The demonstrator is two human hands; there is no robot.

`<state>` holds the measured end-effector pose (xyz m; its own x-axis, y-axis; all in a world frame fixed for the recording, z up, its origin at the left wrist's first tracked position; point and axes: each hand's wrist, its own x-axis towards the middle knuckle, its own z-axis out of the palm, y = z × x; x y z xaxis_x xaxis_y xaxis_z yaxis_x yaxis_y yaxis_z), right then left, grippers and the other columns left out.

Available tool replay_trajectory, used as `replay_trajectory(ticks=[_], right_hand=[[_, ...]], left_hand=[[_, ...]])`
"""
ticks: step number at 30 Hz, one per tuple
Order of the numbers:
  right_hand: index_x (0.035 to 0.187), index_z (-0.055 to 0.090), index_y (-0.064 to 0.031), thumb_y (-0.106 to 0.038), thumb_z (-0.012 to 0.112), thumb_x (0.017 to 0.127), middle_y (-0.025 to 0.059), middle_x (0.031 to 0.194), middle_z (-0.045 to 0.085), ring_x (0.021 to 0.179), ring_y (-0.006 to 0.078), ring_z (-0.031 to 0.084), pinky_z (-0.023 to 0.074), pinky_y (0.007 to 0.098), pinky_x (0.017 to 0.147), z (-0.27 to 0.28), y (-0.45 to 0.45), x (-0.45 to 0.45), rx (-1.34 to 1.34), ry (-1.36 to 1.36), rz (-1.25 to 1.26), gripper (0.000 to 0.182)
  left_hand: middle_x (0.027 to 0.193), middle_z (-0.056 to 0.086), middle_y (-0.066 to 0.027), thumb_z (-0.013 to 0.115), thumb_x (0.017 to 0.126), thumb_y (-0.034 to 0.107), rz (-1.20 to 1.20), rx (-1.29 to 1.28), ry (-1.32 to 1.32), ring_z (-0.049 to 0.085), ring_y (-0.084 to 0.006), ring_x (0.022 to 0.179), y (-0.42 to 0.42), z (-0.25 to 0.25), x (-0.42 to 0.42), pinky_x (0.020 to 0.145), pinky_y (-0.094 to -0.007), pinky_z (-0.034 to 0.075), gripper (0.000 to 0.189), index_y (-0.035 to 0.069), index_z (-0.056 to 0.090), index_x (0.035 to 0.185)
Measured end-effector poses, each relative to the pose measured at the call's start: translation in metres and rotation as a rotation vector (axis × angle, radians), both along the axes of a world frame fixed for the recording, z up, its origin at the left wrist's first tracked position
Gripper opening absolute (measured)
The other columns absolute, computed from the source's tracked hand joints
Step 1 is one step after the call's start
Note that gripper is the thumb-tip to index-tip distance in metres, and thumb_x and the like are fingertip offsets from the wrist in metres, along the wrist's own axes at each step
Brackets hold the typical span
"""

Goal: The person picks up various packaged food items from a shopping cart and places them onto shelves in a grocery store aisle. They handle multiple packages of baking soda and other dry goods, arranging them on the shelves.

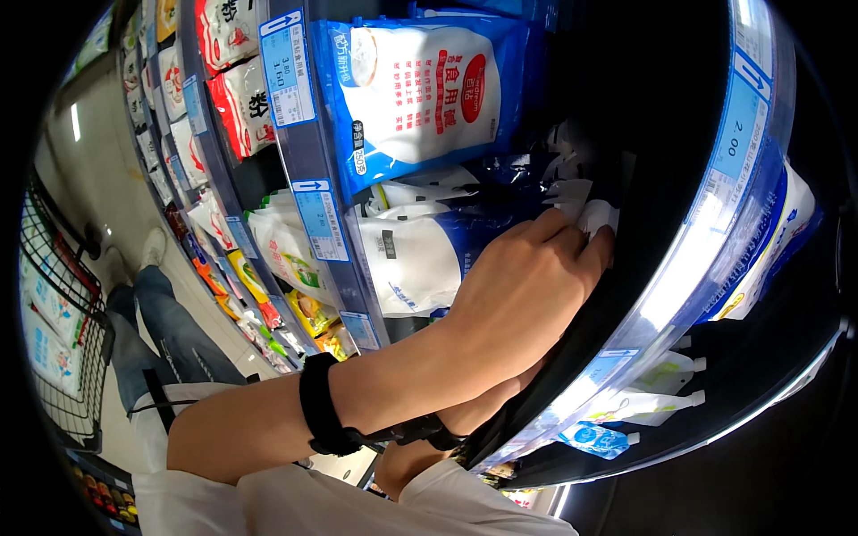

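My left hand reaches into a shelf bay with a black band on its wrist. Its thumb and fingers close on the pale top end of a white and dark blue plastic packet. Similar packets stand right behind it. Next to them is a large blue and white bag bearing red writing. My left forearm crosses in front of my right hand, which also wears a black band. The fingers of the right hand are hidden behind the left hand and wrist.
A shelf edge with price labels runs beside the packets. Another clear label rail curves along the right. Spouted pouches hang beyond it. Red and white bags fill nearby shelves. A black wire shopping cart holds white bags.
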<state>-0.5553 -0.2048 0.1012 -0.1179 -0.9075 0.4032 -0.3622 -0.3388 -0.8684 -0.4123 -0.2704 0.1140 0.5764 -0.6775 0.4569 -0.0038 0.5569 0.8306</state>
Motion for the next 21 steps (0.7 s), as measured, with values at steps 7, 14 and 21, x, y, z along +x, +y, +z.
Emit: replay_trajectory(ticks=[7, 14, 21], right_hand=[[0.149, 0.025, -0.0007, -0.037, 0.063, 0.095, 0.0227, 0.137, 0.050, 0.114, 0.0292, 0.060, 0.0531, 0.0368, 0.091, -0.002, 0.000, -0.001, 0.004, 0.024, 0.002, 0.076], [0.149, 0.026, -0.0009, -0.036, 0.063, 0.095, 0.0222, 0.137, 0.050, 0.115, 0.0291, 0.059, 0.0523, 0.0371, 0.092, -0.005, 0.001, -0.001, 0.005, 0.034, -0.003, 0.074], [0.149, 0.027, -0.0010, -0.035, 0.063, 0.095, 0.0217, 0.137, 0.050, 0.115, 0.0291, 0.059, 0.0516, 0.0375, 0.093, -0.011, 0.002, 0.001, 0.015, 0.020, -0.001, 0.073]], left_hand=[[0.097, 0.068, -0.0130, 0.069, 0.074, 0.007, 0.039, -0.107, 0.021, 0.061, -0.0247, 0.096, 0.017, 0.006, -0.007, 0.084, -0.0361, 0.056, 0.040, -0.001, 0.067, 0.113], [0.094, 0.070, -0.0139, 0.071, 0.075, 0.006, 0.054, -0.053, 0.010, 0.061, -0.0229, 0.094, 0.013, 0.006, -0.011, 0.087, -0.0351, 0.056, 0.037, -0.002, 0.070, 0.111], [0.091, 0.070, -0.0135, 0.069, 0.074, 0.007, 0.096, -0.013, -0.031, 0.058, -0.0221, 0.093, 0.002, 0.008, -0.009, 0.080, -0.0338, 0.051, 0.036, -0.004, 0.070, 0.108]])
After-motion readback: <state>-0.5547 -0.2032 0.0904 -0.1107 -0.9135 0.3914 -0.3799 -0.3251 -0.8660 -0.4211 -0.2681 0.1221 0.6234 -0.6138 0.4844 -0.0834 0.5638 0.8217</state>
